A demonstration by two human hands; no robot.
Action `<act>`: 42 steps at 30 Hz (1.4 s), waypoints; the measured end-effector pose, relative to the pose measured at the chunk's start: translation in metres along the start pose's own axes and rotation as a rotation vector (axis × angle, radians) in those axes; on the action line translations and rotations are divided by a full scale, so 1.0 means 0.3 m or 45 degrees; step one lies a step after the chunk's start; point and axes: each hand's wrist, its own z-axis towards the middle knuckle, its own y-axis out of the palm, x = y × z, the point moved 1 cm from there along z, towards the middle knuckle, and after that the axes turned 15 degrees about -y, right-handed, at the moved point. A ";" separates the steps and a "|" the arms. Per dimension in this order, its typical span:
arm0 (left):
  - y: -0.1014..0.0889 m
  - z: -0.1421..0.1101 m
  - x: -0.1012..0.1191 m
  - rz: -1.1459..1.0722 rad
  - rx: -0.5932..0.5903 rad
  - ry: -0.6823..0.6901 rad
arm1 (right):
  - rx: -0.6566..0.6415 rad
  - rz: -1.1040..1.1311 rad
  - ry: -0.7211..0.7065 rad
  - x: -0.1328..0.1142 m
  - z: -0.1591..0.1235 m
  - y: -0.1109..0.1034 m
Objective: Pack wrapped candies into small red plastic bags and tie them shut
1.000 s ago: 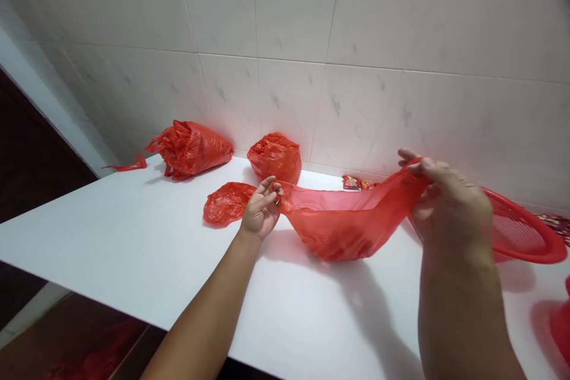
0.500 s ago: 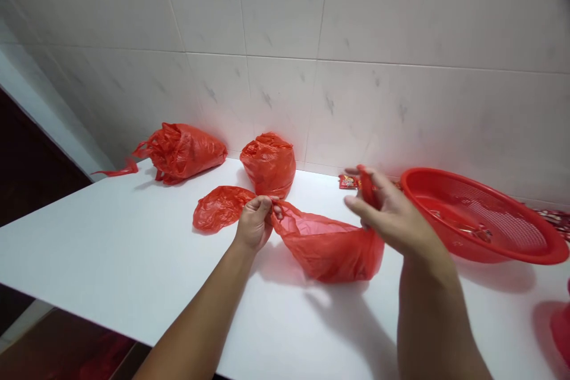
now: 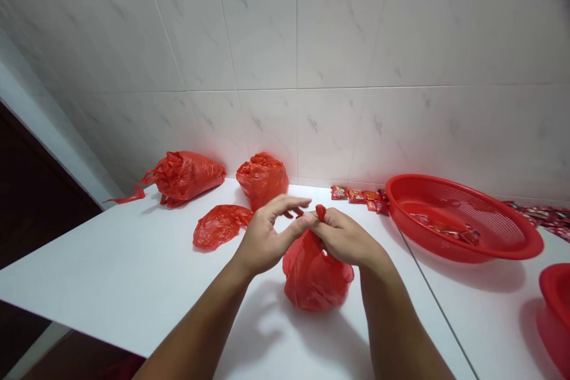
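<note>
A filled red plastic bag (image 3: pixel 314 276) stands on the white table (image 3: pixel 133 261) right in front of me. Both hands meet above its gathered top. My right hand (image 3: pixel 341 237) is closed around the bag's bunched handles, a red tip sticking up from my fingers. My left hand (image 3: pixel 267 234) pinches the same handles with thumb and forefinger, the other fingers stretched out.
Two more filled red bags (image 3: pixel 189 175) (image 3: pixel 262 178) lie against the tiled wall, with an empty crumpled red bag (image 3: pixel 220 225) in front of them. A red mesh basket (image 3: pixel 463 219) holds small packets at the right. More packets (image 3: pixel 358 196) lie by the wall. Another red rim (image 3: pixel 556 303) shows far right.
My hands, held wide apart with the bag's mouth stretched between them, have come together over the bag. Its handles are now gathered into one bunch and the bag stands rounded.
</note>
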 end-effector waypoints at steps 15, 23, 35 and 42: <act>0.113 -0.146 -0.107 -0.348 -0.023 -0.279 | -0.248 0.312 -0.075 -0.011 -0.005 -0.039; 0.060 -0.150 -0.126 -0.544 -0.342 -0.575 | -0.259 -0.268 -0.276 0.006 -0.009 -0.024; 0.007 -0.178 -0.148 -1.119 -0.332 -0.842 | -0.188 -0.575 -0.576 -0.005 0.034 0.088; -0.029 -0.212 -0.212 -0.965 -0.070 -0.923 | -0.283 -0.459 -0.547 -0.001 0.028 0.079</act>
